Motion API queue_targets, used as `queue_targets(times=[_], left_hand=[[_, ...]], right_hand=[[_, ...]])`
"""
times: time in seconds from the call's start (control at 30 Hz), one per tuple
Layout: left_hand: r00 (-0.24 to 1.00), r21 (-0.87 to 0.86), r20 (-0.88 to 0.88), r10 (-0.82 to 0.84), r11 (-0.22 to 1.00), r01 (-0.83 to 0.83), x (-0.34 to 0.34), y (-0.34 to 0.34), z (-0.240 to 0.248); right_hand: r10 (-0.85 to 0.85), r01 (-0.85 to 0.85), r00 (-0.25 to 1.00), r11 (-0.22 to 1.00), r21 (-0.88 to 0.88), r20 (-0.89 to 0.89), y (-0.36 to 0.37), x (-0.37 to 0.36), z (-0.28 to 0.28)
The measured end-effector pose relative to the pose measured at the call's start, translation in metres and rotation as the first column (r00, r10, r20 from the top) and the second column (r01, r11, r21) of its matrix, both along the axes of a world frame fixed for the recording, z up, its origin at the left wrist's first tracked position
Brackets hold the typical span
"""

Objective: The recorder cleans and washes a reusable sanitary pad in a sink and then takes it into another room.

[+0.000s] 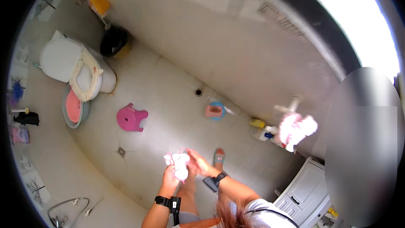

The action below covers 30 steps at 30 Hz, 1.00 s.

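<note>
A bunched pink-and-white cloth (180,166), overexposed so that its exact kind is hard to make out, is between my two hands above the floor. My left hand (170,177) is closed around its lower left side. At the cloth's right edge is my right hand (200,164), its fingers closed on pink material near the top. Both wrists carry dark bands with small devices. Below my hands, my foot in a grey-green slipper (219,157) shows on the tiles.
A pink stool (131,118) stands left of centre, near a floor drain (121,151). Farther left are a toilet (86,76), nested basins (73,106) and a black-lined bin (114,41). Rightward stand a small blue basin (218,106), bottles (258,132), another pink-and-white bundle (295,128) and a white cabinet (304,185).
</note>
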<state>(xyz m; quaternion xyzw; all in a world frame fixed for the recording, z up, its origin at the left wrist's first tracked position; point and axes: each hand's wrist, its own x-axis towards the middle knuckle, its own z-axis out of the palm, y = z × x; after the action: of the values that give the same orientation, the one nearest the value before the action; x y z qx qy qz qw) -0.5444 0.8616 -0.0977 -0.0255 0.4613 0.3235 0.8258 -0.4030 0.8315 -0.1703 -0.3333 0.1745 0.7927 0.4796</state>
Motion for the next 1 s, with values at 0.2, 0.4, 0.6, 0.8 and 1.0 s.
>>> queue_targets(times=[0.2,0.4,0.6,0.8,1.0], left_hand=[[0.93,0.388,-0.322,-0.176,0.872,0.3,0.098,0.014,0.108],[0.946,0.591,-0.152,-0.288,0.741,0.32,0.13,0.023,0.188],[0.745,0.593,0.018,-0.667,0.607,0.529,0.16,-0.072,0.256],[0.417,0.385,0.113,-0.902,0.427,0.818,0.222,-0.115,0.26],[0.149,0.601,0.174,-0.973,0.225,0.767,0.22,-0.271,0.308]], right_hand=[[-0.223,0.175,0.778,0.975,0.138,0.588,0.023,0.003,0.14],[-0.402,0.196,0.568,0.913,0.357,0.718,0.001,0.016,0.275],[-0.513,0.502,0.433,0.82,0.274,0.741,-0.077,0.075,0.334],[-0.68,0.561,0.16,0.659,0.501,0.716,-0.163,0.051,0.368],[-0.664,0.685,-0.367,0.28,0.672,0.651,-0.297,0.095,0.378]])
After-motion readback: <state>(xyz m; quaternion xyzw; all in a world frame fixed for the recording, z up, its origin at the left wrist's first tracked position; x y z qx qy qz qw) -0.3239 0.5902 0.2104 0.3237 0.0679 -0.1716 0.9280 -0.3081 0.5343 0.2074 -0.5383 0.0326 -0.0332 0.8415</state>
